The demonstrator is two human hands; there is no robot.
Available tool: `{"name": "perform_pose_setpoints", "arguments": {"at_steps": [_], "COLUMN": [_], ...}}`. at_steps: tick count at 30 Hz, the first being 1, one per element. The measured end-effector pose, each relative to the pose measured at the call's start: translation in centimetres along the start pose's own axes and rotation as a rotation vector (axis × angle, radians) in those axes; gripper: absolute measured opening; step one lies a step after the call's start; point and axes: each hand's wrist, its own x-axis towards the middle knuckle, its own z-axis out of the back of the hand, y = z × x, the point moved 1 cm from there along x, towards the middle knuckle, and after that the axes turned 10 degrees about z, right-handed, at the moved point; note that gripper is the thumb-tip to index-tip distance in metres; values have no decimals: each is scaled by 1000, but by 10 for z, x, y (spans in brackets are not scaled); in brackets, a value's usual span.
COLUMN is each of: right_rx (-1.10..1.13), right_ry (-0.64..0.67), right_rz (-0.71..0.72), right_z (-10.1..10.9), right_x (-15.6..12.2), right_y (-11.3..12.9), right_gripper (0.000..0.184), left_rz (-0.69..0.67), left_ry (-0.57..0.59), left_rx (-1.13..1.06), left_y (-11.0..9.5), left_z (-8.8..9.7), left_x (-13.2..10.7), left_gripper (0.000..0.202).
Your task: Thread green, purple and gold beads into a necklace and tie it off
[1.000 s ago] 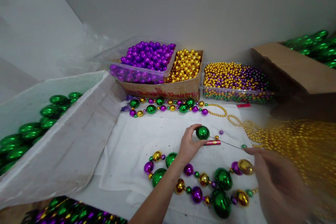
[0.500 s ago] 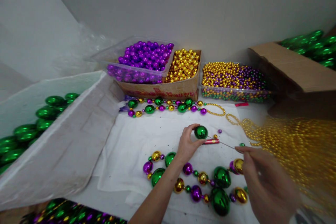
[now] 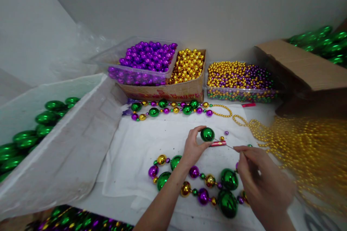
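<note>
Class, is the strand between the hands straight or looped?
Straight: the strand runs without loops between the green ball and the right hand.

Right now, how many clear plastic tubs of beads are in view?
2: the tub of purple beads at the back, and the tub of mixed beads to its right. Others may be hidden.

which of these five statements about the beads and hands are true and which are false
1. The left hand holds a green ball. True.
2. The right hand is inside the clear tub. False: it pinches a thin strand over the white cloth.
3. Purple balls fill the clear tub. True.
4. The big bead string under the left arm is all purple. False: it mixes purple, green and gold.
5. A red tube is by the left hand. True.
</note>
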Motion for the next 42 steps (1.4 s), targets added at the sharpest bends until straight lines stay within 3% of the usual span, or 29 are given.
{"name": "perform_pose_setpoints", "arguments": {"at_steps": [7,25,27,29,33,35,37,39,40,42], "right_rx": [108,34,84,228,876,1096,1160,1176,1168,1133], "right_ry": [82,125,124,108,-14,-48,-37,-32,-28,-5], "right_rz": [56,92,-5,-218,-983,-1185,-1212,-1224,-1225,-1213], "right_z": [-18,-45,-53,-63,-78,-81,-80,-79,-79,-82], "right_x": [3,-7,-14,-23,-43,-49,-52,-53,-54,-53], "right_y": [-4,-13,-18,-26,-46,-54,-59,-61,-62,-60], "right_gripper": [8,12,14,15,30,39,42,42,42,40], "left_rz": [-11,-32,-102,-212,-432,-472,-419,-253,-144,65], "left_ry": [-7,17,-4,-15,56,20,-130,-267,-273,-179], "left_rx": [13,34,93,212,467,483,374,168,46,-186], "left_y": [0,-16,-23,-33,-54,-59,-59,-52,-47,-36], "left_z": [-1,-4,-4,-4,-8,-10,-10,-8,-7,-4], "left_x": [-2,-5,-4,-3,-10,-16,-19,-18,-15,-7], "left_gripper": [56,57,56,53,52,55,55,49,44,35]}}
